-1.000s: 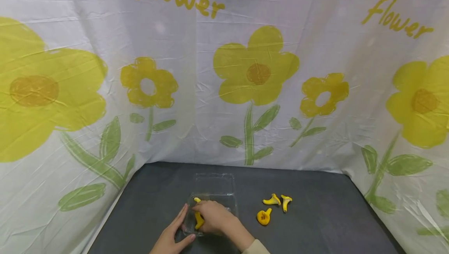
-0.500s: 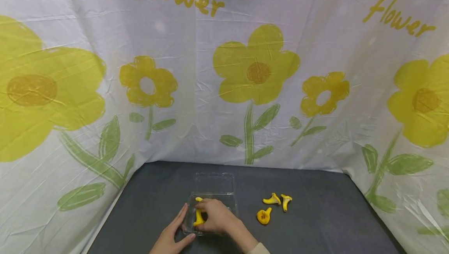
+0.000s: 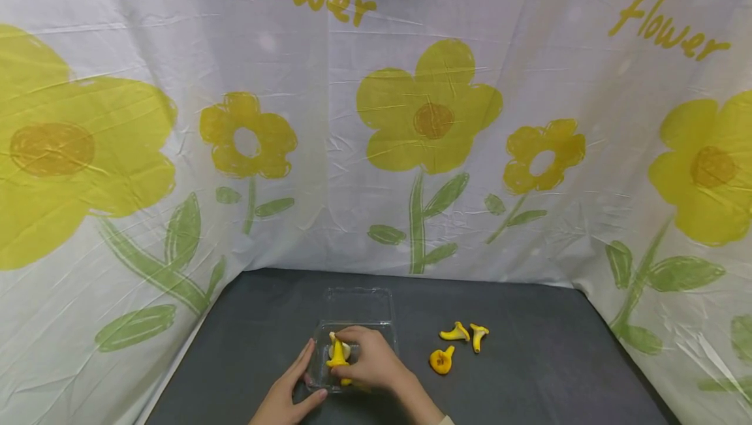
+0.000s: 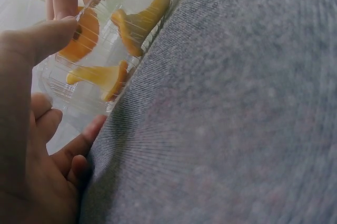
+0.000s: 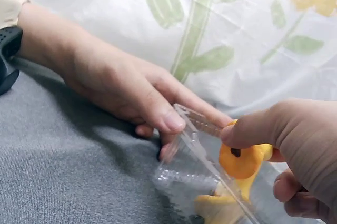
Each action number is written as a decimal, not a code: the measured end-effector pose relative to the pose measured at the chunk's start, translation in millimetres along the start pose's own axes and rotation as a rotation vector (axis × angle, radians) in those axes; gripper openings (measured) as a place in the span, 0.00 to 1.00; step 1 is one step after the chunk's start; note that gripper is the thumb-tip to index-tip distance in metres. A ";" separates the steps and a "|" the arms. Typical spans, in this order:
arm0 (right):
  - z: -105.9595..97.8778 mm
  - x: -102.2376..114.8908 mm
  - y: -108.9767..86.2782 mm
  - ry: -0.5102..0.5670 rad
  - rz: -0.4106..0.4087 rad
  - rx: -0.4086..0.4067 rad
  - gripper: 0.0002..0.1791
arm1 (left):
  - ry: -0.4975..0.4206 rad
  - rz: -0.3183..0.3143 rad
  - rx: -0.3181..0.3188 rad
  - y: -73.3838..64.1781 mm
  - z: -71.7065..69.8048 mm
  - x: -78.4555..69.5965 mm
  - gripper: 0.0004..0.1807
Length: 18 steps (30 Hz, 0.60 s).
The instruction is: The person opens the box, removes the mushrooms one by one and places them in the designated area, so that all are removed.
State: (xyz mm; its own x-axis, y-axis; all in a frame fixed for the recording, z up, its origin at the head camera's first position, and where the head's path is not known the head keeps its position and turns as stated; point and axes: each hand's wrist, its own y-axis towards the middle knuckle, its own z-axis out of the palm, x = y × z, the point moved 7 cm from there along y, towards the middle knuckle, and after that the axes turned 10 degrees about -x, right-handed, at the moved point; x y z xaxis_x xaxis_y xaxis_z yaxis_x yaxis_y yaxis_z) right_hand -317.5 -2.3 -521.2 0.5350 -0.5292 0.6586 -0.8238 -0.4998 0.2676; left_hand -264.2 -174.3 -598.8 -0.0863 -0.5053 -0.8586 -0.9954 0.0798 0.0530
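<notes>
A clear plastic clamshell box (image 3: 320, 375) stands on the dark cloth, its lid (image 3: 360, 305) folded back. My right hand (image 3: 371, 361) pinches a yellow chanterelle mushroom (image 3: 337, 354) over the box, cap toward me and stem pointing away. In the right wrist view, thumb and fingertips meet on that mushroom (image 5: 241, 162). My left hand (image 3: 286, 391) rests with extended thumb and index finger against the box's near left corner. Inside the box, the left wrist view shows two more chanterelles (image 4: 139, 21) through the wall. Part of the contents is hidden by my right hand.
To the right of the box, three chanterelles lie on the cloth: one stem-left (image 3: 455, 331), one upright (image 3: 478, 337), one with its cap facing me (image 3: 441, 360). A white curtain (image 3: 329, 229) printed with yellow flowers encloses the table's back and sides.
My right hand has shifted and turned slightly with the mushroom inside the box, bringing its cap round toward me. Other mushrooms beneath it now show. My left hand has stayed in place.
</notes>
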 end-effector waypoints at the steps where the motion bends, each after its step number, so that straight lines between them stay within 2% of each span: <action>1: -2.1 -0.1 -0.7 0.008 -0.001 -0.007 0.33 | 0.003 0.002 0.000 0.2 0.0 0.0 0.52; 9: -13.2 -4.7 -9.4 0.114 0.029 -0.041 0.33 | 0.020 0.008 -0.007 1.1 0.6 -0.2 0.52; 18: -22.1 -7.5 -16.3 0.134 0.068 -0.087 0.34 | 0.013 -0.023 -0.021 0.4 0.9 -0.2 0.53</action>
State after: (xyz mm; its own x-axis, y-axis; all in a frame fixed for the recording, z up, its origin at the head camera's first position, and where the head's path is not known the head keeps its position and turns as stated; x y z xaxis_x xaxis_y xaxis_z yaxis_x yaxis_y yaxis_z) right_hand -312.3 25.0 -515.0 0.4521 -0.4605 0.7639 -0.8736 -0.4016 0.2749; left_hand -264.6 -173.5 -599.1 -0.0642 -0.5180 -0.8530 -0.9977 0.0501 0.0446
